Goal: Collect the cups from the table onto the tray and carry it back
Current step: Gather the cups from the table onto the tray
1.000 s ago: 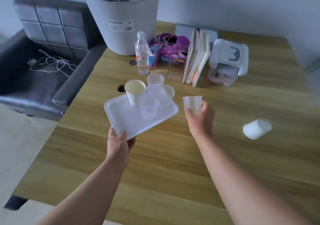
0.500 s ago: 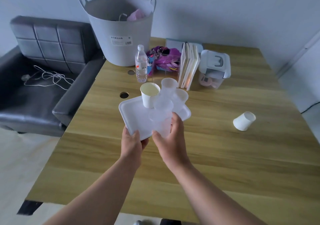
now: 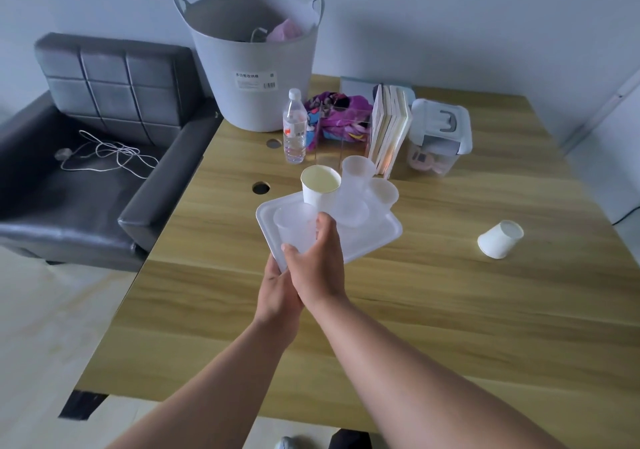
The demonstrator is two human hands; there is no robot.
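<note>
A white tray (image 3: 375,240) is held above the wooden table (image 3: 415,310), my left hand (image 3: 277,292) gripping its near corner from below. On it stand a white paper cup (image 3: 320,185) and several clear plastic cups (image 3: 356,171). My right hand (image 3: 317,261) crosses over the left one and is closed around a clear plastic cup (image 3: 294,228) standing upright at the tray's near left part. Another white paper cup (image 3: 500,239) lies on its side on the table to the right.
At the table's back stand a grey tub (image 3: 254,64), a water bottle (image 3: 295,128), a purple bag (image 3: 341,119), upright books (image 3: 389,130) and a lidded box (image 3: 440,137). A dark sofa (image 3: 86,157) with a white cable sits left of the table.
My right hand carried the clear cup from the table right of the tray over to the tray's near left part. The view has pulled back and the tray now sits higher in it.
</note>
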